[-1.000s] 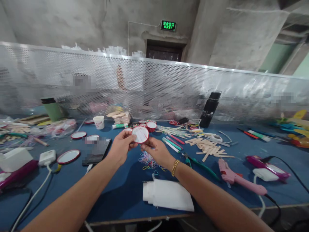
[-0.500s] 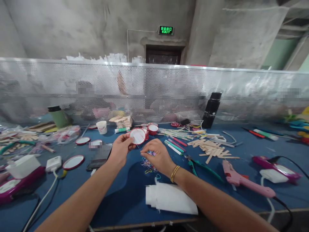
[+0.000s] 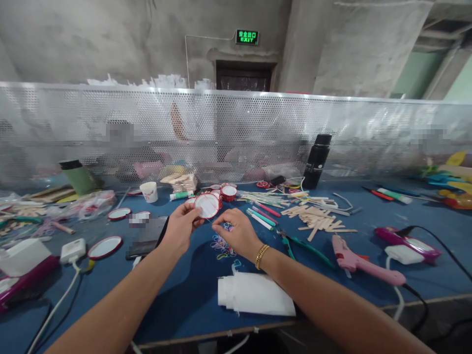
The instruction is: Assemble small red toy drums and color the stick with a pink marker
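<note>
My left hand (image 3: 184, 225) is closed on the edge of a round white lid with a red rim (image 3: 207, 205), tilted up towards me. My right hand (image 3: 236, 231), a gold bracelet at its wrist, pinches a thin strand (image 3: 210, 221) at the lid's lower edge; fingertips hide most of it. Partly under the right hand lies a loose heap of small coloured rubber bands (image 3: 221, 246). Just behind the held lid stand more red-rimmed lids (image 3: 228, 191), in a stack. A rolled white cloth or bag (image 3: 258, 295) lies nearer me, below the right wrist.
To the right are green-handled pliers (image 3: 309, 250), a pink glue gun (image 3: 365, 264), wooden sticks (image 3: 313, 219) and several markers (image 3: 260, 219). On the left lie a dark phone (image 3: 147, 238), a loose lid (image 3: 105, 247) and a white charger (image 3: 73, 250). A black bottle (image 3: 317, 162) stands by the perforated screen (image 3: 236, 123).
The whole view has shifted slightly, so things sit a little further left and higher. Both hands stay at the lid, and the reddish strand across its face shows less clearly.
</note>
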{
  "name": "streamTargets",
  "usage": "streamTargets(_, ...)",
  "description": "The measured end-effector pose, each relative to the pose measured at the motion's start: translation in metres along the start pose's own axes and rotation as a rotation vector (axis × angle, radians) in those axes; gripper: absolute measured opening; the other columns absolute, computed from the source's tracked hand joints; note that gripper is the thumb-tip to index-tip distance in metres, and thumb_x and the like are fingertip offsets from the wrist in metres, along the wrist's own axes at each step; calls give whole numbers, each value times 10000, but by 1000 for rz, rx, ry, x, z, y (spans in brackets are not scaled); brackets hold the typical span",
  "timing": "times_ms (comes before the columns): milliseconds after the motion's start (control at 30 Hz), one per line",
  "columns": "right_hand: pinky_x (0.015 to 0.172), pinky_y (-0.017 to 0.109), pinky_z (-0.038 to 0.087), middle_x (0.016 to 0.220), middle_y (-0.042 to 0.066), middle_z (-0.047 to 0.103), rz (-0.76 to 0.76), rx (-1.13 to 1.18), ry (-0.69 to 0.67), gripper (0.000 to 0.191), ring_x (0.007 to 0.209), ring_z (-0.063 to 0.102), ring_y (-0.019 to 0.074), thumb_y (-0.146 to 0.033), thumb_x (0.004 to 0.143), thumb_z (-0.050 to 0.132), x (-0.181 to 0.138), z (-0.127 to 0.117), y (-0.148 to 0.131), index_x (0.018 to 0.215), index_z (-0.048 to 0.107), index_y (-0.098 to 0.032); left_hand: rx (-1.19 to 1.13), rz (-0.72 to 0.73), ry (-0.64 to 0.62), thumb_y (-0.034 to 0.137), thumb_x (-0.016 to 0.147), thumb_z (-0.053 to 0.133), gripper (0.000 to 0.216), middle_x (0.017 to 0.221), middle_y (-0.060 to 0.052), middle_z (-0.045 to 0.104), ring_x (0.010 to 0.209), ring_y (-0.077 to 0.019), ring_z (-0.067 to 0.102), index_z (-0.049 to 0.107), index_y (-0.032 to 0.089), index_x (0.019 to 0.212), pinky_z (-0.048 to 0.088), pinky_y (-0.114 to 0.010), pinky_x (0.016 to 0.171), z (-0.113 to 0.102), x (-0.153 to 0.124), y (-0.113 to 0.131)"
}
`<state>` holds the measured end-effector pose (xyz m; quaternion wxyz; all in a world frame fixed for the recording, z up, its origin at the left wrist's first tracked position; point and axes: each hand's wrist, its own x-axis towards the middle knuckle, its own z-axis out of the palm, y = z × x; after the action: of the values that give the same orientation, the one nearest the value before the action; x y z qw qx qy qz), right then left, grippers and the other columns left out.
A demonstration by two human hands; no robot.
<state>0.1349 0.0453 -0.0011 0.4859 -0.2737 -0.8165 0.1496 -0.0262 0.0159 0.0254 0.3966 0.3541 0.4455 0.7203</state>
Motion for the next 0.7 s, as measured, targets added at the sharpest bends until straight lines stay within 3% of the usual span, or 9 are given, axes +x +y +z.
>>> streamTargets(333, 865, 360, 452, 825, 8, 741, 38, 17, -18, 42, 851, 626, 192, -210, 800, 722, 1, 1, 0, 765, 726, -233, -32, -44, 10, 186, 505, 829, 317, 588, 58, 593, 504, -62, 561, 576, 151, 694, 510, -168, 498, 2, 0, -2)
streamTargets(467, 893, 370, 481, 909, 23, 765, 124, 161, -39, 93, 900, 665, 202, -225, 814, 681, 0, 6, 10, 856, 761, -248, -35, -48, 12, 181, 499, 828, 314, 585, 65, 586, 493, -57, 549, 576, 158, 684, 503, -167, 491, 2, 0, -2)
streamTargets(700, 677, 309, 542, 784, 18, 738, 371, 368, 71, 185, 693, 663, 178, -286, 830, 566, 5, 16, 30, 858, 729, -203, 158, -51, -62, 209, 548, 799, 259, 632, 29, 628, 524, -76, 567, 595, 162, 701, 491, -183, 505, 4, -2, -3)
